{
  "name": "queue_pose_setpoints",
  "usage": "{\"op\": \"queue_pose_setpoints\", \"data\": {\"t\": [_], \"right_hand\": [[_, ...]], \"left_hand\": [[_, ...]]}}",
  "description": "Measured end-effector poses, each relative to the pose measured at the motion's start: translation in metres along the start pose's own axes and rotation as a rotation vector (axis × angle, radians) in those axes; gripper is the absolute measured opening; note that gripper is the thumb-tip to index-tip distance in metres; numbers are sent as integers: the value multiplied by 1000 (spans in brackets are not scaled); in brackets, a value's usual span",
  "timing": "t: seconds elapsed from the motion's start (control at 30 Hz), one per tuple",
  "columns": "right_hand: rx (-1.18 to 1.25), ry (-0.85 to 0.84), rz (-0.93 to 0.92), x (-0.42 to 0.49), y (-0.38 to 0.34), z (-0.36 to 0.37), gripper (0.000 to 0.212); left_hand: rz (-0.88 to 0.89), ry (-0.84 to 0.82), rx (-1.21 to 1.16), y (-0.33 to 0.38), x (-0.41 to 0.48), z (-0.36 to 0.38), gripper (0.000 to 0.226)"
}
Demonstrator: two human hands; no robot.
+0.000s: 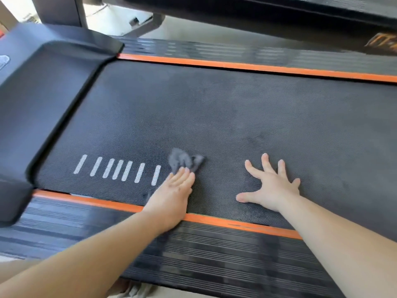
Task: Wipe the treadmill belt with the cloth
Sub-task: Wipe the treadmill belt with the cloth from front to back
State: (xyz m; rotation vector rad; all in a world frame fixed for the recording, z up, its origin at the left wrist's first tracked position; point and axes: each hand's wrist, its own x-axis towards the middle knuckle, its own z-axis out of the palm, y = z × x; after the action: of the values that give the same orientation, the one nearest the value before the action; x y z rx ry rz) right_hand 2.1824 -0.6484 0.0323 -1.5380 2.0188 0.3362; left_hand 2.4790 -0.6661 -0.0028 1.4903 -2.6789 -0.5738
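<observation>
Pressing flat, straight fingers on the near edge of the grey cloth (185,161), the left hand (174,190) pins it at lower centre; the bunched rest lies just beyond the fingertips (toward the frame's top). The right hand (270,186) rests splayed and empty on the treadmill belt (236,108), beside it to the right. Most of the belt stretches up and right, so I'd judge the stroke goes there.

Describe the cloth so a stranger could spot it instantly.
Find the black treadmill belt between orange stripes. Just right of its white dashes, the left hand presses a crumpled grey cloth. It's the only soft, wrinkled thing; the right hand touches bare belt.
</observation>
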Motion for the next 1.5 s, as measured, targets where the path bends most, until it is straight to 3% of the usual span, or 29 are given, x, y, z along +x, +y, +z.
{"op": "queue_pose_setpoints", "data": {"t": [0.07,0.17,0.27,0.37,0.47,0.5,0.57,0.63,0.7,0.77,0.83,0.87,0.97,1.07,1.17,1.27,1.3,1.37,1.43,1.5], "right_hand": [[-2,-1,-2,1,0,1,115],[-4,-2,0,1,1,1,114],[3,1,6,1,0,1,114],[10,-3,11,0,-2,0,114],[5,-6,5,-1,-3,-1,113],[2,-6,5,-2,-2,-1,114],[5,-7,5,-1,-2,0,114],[16,-8,10,-1,-1,1,114],[18,-10,13,0,-1,1,114],[19,-7,16,1,-1,1,115],[14,-7,21,0,-1,1,115],[14,-7,20,0,-2,0,115],[14,-7,13,-1,-1,-1,114],[21,-8,13,0,-1,0,115],[14,-10,22,1,-2,0,115],[18,-8,24,1,-1,0,115],[24,-9,24,1,-1,-1,115],[14,-9,18,1,-1,-1,114],[16,-4,9,2,0,1,114],[25,-4,10,3,0,1,114]], "left_hand": [[88,-63,104,-28,4,-17,57],[-224,-30,178,-59,10,-37,60],[-383,73,42,-12,9,-23,29],[-141,110,-121,43,0,4,20],[93,-49,-70,22,0,-3,39],[89,-57,13,3,3,-9,47],[-91,-74,120,-28,9,-17,57],[-267,-7,71,-22,7,-17,48],[-293,81,-28,21,6,-7,32],[-117,59,-91,63,4,9,27],[134,-75,-83,78,2,12,34],[178,-145,-52,70,4,3,39],[85,-152,121,22,14,-16,59],[-127,-76,155,21,17,-15,52],[45,-4,-44,83,16,9,22],[262,-62,10,95,16,14,33],[244,-29,95,82,19,6,41],[39,-7,221,46,20,-13,52],[-243,-45,265,7,15,-30,55],[-391,-49,261,-3,11,-36,51]]}}
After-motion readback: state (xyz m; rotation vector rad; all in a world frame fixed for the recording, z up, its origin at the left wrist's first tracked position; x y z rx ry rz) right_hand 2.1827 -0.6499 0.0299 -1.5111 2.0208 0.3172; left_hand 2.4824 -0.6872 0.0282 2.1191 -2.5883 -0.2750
